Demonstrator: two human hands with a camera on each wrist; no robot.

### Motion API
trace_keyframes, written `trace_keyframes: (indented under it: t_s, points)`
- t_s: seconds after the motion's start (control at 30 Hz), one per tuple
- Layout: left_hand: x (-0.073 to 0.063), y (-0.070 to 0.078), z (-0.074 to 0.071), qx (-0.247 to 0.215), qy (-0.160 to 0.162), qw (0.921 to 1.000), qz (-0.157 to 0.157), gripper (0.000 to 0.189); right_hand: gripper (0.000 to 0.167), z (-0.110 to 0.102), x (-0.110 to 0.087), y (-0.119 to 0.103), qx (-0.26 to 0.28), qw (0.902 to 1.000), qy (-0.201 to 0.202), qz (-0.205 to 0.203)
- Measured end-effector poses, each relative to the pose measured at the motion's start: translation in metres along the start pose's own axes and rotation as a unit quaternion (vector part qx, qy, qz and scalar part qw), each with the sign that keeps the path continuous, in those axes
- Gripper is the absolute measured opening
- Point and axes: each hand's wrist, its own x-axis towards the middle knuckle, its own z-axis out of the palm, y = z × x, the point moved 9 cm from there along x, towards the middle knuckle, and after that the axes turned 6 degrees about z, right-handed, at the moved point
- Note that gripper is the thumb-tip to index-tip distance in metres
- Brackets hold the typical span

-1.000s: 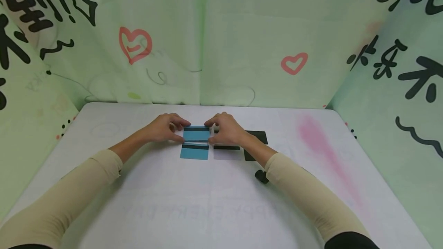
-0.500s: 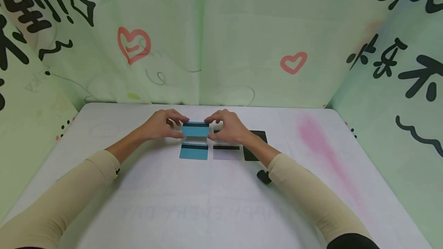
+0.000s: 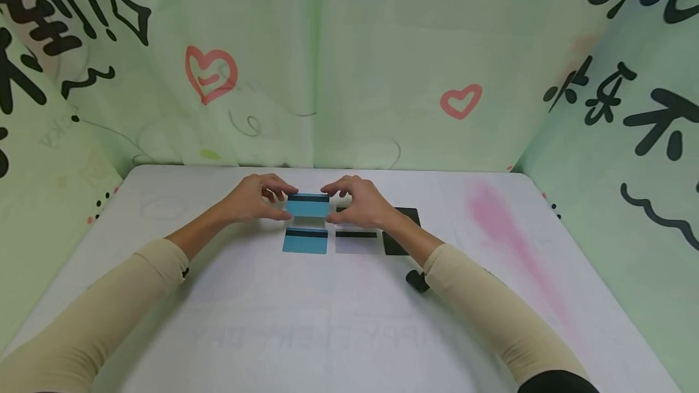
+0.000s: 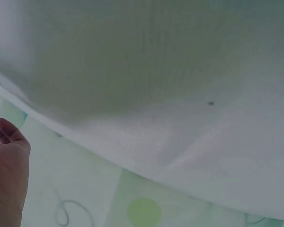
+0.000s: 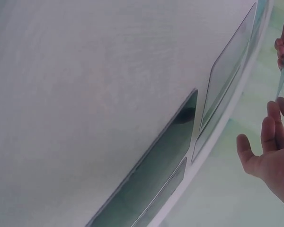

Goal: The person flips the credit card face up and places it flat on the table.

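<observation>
Left hand (image 3: 253, 199) and right hand (image 3: 363, 202): each pinching one short side of the upper blue card (image 3: 308, 206) between thumb and fingers.
Near row on the table (image 3: 306, 302): lower blue card (image 3: 304, 242), lower pale card (image 3: 356, 245) with a dark stripe just right of it, then the lower black card (image 3: 394, 246).
In the way: right hand and right sleeve (image 3: 480, 302), reaching across the right side of the layout.
Small black object (image 3: 417, 282): beside that sleeve, partly covered, its kind unclear.
Upper blue card's place: between both hands, above the table, stripe along its far edge.
Hard to see: upper pale card (image 3: 341, 209), mostly behind the right hand; upper black card (image 3: 411, 215), partly covered; left wrist view, cutting off the left hand.
</observation>
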Motion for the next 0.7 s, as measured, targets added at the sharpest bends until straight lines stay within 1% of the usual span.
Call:
trace_keyframes:
  t_s: [0.17,0.37,0.53,0.7]
  points:
    - [0.0011,0.0015,0.0,-0.002,0.003,0.9999,0.013,0.052,0.055,0.0012,-0.0008,-0.0011,0.002,1.0,-0.003,0.009]
    - [0.004,0.0031,0.0005,-0.015,-0.003,0.9998,0.014,0.052,0.052,-0.0002,-0.0014,-0.0001,0.014,0.9995,-0.001,0.028]
    - [0.004,0.0015,0.0015,-0.037,-0.008,0.9992,0.01,0.052,0.051,-0.0021,-0.0016,-0.0011,0.028,0.9992,-0.002,0.029]
    - [0.0014,-0.0004,0.0037,-0.063,-0.015,0.9979,-0.003,0.052,0.052,-0.0044,-0.0037,-0.0011,0.051,0.9984,-0.002,0.024]
